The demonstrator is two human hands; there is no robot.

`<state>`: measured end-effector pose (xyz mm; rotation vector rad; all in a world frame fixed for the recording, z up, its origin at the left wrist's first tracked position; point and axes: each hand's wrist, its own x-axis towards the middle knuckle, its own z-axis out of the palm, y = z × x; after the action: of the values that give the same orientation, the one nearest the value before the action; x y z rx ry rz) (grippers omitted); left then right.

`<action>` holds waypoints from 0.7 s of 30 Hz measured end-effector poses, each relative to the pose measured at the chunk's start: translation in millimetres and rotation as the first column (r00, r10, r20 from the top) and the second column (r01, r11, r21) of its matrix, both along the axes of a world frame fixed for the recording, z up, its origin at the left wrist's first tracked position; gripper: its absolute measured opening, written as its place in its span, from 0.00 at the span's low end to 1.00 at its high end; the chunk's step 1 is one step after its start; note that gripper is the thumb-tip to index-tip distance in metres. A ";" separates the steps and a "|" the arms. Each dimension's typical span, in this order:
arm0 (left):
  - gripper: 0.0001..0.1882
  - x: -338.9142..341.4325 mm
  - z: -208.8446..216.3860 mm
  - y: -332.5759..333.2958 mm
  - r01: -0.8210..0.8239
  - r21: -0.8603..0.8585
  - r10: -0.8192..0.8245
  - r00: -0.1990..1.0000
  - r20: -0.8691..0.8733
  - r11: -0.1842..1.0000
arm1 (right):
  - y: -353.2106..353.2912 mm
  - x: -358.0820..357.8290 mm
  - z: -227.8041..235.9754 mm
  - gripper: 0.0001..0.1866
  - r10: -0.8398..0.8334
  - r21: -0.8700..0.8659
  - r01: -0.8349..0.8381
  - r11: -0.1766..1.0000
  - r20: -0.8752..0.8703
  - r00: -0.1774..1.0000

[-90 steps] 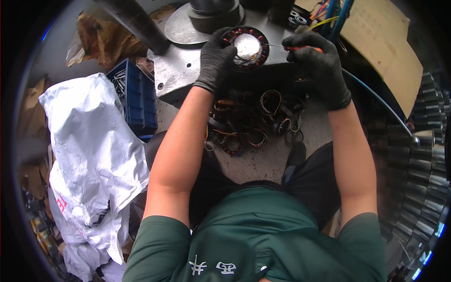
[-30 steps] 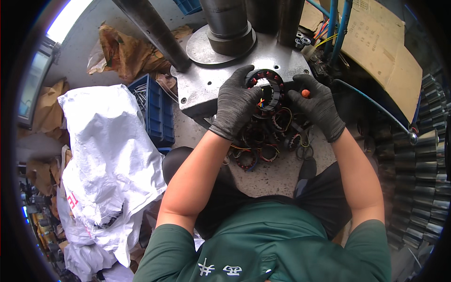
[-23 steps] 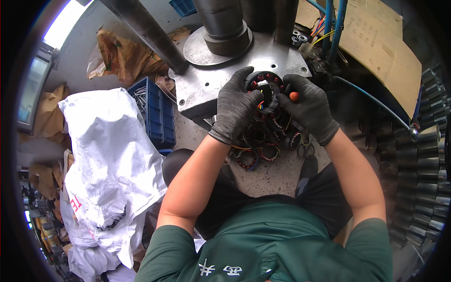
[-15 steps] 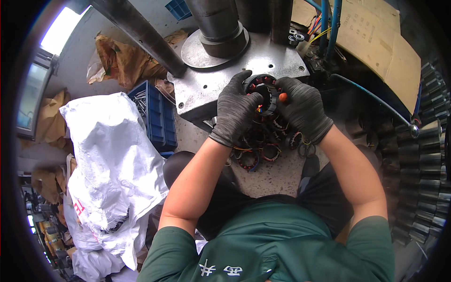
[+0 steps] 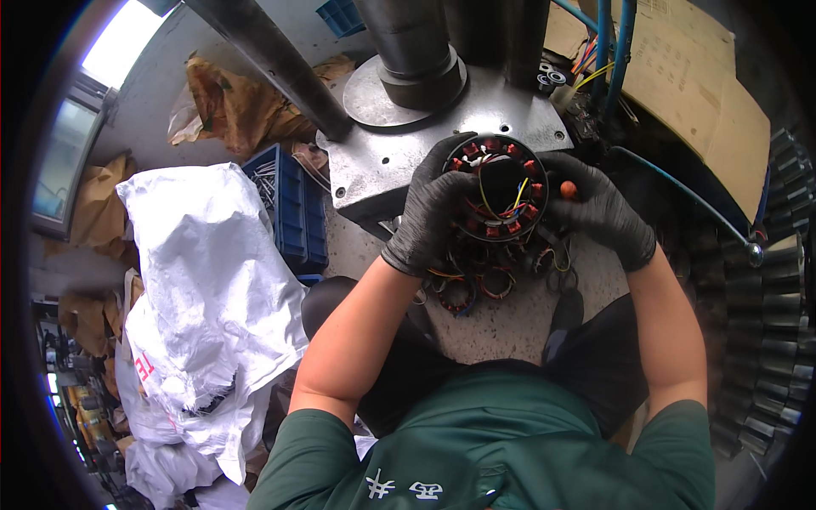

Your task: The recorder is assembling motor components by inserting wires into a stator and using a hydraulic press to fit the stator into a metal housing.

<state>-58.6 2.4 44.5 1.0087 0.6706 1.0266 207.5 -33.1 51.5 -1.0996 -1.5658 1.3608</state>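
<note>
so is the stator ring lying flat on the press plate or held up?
Held up. The stator ring is tilted, its open face toward the camera, gripped by the left hand and right hand above the press plate.

One wound stator ring (image 5: 497, 187), two black-gloved hands (image 5: 429, 212), one blue crate (image 5: 293, 204), one white sack (image 5: 208, 289).

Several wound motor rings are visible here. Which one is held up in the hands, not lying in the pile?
The stator ring with red-brown coils, gripped by the left hand and right hand before the grey metal plate. The other rings lie heaped below it.
</note>
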 end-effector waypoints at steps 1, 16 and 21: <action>0.35 0.0 3.7 -3.8 -0.014 0.011 0.014 1.000 -0.004 1.000 | -6.3 -6.8 3.9 0.37 0.023 0.070 -0.024 0.997 0.014 1.000; 0.49 -14.5 8.8 -11.4 0.223 0.071 -0.218 0.973 -0.077 0.972 | -23.1 -22.9 -0.2 0.56 -0.025 0.108 0.028 0.994 -0.026 0.999; 0.62 -10.9 2.0 -7.8 0.224 0.185 -0.192 0.965 -0.176 0.957 | -22.4 -19.1 -3.4 0.57 -0.053 0.163 0.052 0.985 0.001 0.999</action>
<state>-69.5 -5.4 46.5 1.3216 0.5791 0.8470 188.4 -55.5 48.1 -1.0370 -1.6100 1.1735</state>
